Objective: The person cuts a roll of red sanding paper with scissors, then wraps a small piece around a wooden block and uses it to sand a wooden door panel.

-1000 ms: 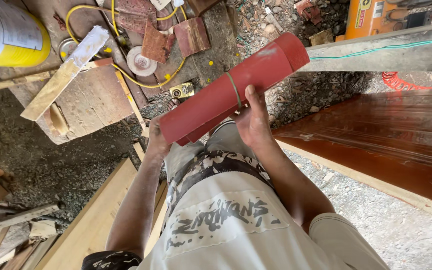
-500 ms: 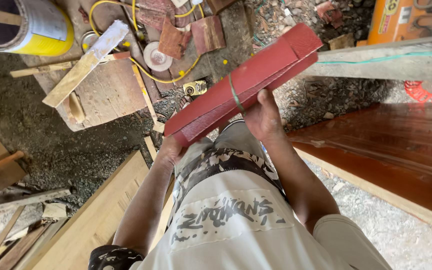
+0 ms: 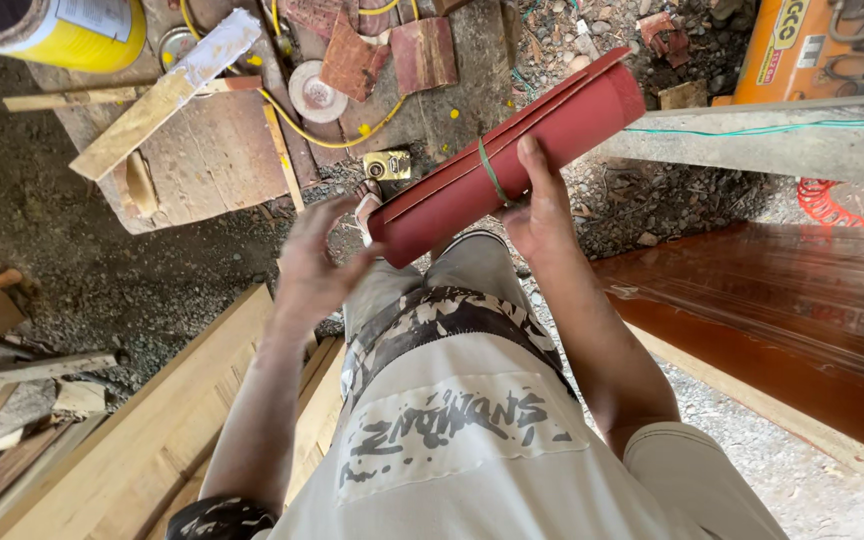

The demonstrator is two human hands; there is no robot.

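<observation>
A red roll of sandpaper sheets (image 3: 542,125) with a green rubber band (image 3: 492,172) around its middle slants from lower left to upper right in front of me. My right hand (image 3: 540,205) grips the roll near the band, thumb on top. My left hand (image 3: 317,265) is at the roll's lower left end, fingers spread and touching or just off the end. The roll's outer sheets are slightly loose along the upper edge.
A glossy red-brown wooden panel (image 3: 782,320) lies at right. Pale planks (image 3: 152,440) lie at lower left. On the gravel ahead are a wood board (image 3: 202,150), a yellow cable (image 3: 332,125), a yellow bucket (image 3: 62,25), an orange machine (image 3: 802,50) and a grey beam (image 3: 752,140).
The view has shifted, so the roll sits more central. My left hand has loosened from under the roll's lower end and now has spread fingers. The outer sheets have started to loosen.
</observation>
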